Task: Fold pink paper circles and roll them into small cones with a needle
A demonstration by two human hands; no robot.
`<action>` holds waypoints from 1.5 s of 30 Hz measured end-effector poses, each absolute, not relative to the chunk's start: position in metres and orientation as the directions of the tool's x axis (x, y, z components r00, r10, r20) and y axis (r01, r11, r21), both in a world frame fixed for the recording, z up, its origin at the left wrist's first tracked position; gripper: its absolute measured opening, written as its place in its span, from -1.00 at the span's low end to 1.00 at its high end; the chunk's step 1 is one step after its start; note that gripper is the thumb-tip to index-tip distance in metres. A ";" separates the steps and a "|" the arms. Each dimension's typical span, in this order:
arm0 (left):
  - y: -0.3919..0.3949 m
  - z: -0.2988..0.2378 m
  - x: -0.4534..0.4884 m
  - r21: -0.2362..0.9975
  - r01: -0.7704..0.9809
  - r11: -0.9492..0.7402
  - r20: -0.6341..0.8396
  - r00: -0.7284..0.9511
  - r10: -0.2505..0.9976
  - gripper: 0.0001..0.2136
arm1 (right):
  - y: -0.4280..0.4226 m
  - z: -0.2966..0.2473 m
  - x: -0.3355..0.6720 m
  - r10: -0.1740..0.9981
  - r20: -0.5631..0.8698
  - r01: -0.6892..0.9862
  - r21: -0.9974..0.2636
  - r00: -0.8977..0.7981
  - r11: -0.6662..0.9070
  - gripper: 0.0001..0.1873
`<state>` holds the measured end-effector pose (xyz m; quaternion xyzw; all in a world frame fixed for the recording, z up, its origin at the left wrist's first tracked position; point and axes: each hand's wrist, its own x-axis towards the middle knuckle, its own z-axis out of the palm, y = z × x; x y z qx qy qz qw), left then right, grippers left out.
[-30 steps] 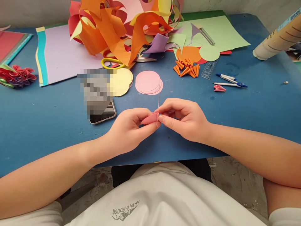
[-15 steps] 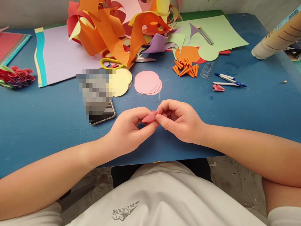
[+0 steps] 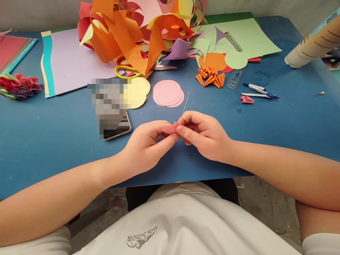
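Both forearms come in low over the table [image 3: 53, 141] edge, hands meeting in the middle. Left hand [image 3: 148, 141] has a folded pink paper [image 3: 170, 128] pinched between thumb and fingers, just above the table. Right hand [image 3: 204, 136] is curled tight, pinching the paper's tip, with a thin wire [image 3: 185, 103] poking up from it, tilted right.

A blue table [image 3: 39, 141] fills the scene from left to right. Its top is matte and scuffed, with faint marks and small specks toward the far right. Its near edge runs in a shallow curve across the lower middle. Behind the far edge stands a pale grey wall [image 3: 34, 14], plain and a little stained. Below the near edge a rough concrete floor [image 3: 262, 203] shows, grey-brown and mottled. The light is soft and even, casting only faint shadows.
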<state>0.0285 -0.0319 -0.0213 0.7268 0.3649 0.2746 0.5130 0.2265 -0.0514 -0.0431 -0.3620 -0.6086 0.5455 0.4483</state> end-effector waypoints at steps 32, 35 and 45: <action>-0.027 -0.019 0.027 0.852 0.468 -0.233 -0.027 0.483 0.875 -0.88 | -0.045 -0.049 0.238 0.888 0.371 -0.078 -0.928 -0.273 0.364 -0.68; -0.025 -0.019 0.028 0.883 0.424 -0.202 -0.036 0.491 0.870 -0.89 | -0.043 -0.047 0.240 0.792 0.477 0.074 -0.838 -0.380 0.540 -0.83; -0.028 -0.016 0.028 0.922 0.304 -0.240 0.014 0.593 0.805 -0.81 | -0.040 -0.047 0.239 0.834 0.446 0.160 -0.843 -0.325 0.513 -0.75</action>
